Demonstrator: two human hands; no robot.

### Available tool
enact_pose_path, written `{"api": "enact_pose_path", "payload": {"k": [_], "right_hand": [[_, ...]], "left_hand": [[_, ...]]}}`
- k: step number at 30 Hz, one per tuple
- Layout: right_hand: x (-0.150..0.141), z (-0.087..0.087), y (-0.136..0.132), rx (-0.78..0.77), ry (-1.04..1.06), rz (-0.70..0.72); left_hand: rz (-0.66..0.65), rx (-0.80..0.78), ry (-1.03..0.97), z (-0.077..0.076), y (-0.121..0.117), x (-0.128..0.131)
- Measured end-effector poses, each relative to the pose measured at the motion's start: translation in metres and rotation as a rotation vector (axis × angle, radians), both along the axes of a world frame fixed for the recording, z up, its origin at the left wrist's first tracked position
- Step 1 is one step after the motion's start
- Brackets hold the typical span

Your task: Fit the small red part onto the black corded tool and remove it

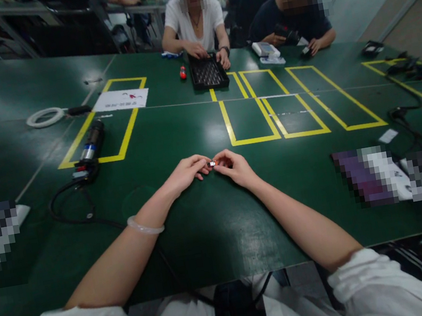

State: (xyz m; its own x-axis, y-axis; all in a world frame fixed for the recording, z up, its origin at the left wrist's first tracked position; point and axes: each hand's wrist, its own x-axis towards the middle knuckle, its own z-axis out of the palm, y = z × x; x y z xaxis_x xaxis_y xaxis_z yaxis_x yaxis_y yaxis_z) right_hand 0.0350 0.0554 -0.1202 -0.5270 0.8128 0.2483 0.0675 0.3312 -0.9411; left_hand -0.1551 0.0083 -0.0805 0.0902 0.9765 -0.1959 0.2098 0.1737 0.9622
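Between the fingertips of both hands is a small orange piece with a bright metallic part (212,163), too small to name by kind. My left hand (189,173) pinches its left end, and a translucent bracelet (145,226) circles that wrist. From the other side, the thumb and fingers of my right hand (234,165) close on the orange end. Both hands are just above the green table (213,222), with the forearms reaching in from the near edge.
At left, a cylindrical black-and-silver tool (91,143) trails a cable. Beyond it are a white sheet (121,99) and a coiled white cable (44,118). Across the table, a person handles a black tray (209,74) beside a red object (182,72). Yellow tape (255,140) marks rectangles.
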Motion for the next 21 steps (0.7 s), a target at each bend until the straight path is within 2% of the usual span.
{"api": "enact_pose_path", "payload": {"k": [8, 14, 21], "right_hand": [[0.001, -0.001, -0.001, -0.009, 0.003, 0.032], [0.001, -0.002, -0.001, -0.079, 0.023, 0.006], [0.002, 0.004, -0.002, -0.025, 0.006, -0.009]], "left_hand": [[-0.046, 0.076, 0.076, -0.005, -0.001, 0.002], [-0.043, 0.169, 0.045, -0.011, -0.003, 0.003], [-0.044, 0.191, 0.039, -0.009, -0.004, 0.004]]}}
